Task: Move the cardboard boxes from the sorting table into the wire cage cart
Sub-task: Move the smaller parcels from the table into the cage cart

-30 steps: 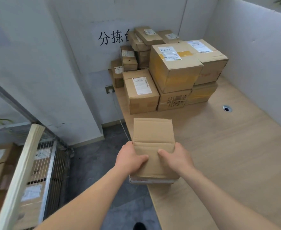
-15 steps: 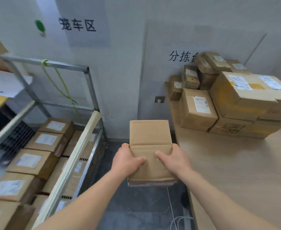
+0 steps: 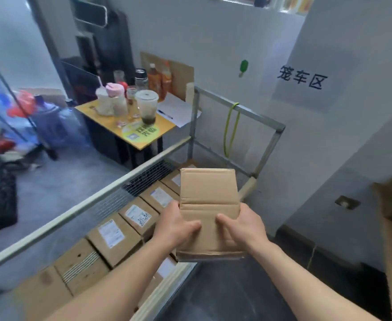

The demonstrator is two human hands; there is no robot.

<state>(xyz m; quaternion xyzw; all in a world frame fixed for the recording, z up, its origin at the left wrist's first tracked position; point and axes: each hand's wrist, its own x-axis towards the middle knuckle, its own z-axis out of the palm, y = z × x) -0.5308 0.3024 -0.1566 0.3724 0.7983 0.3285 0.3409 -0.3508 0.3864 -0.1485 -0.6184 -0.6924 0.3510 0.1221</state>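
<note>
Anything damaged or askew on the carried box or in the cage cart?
Nothing stands out. The carried box, gripped by left hand and right hand, looks intact; boxes in the wire cage cart lie in tidy rows.

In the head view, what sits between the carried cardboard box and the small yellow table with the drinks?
In the head view, the padded rail and mesh panel of the wire cage cart, plus labelled boxes inside it.
</note>
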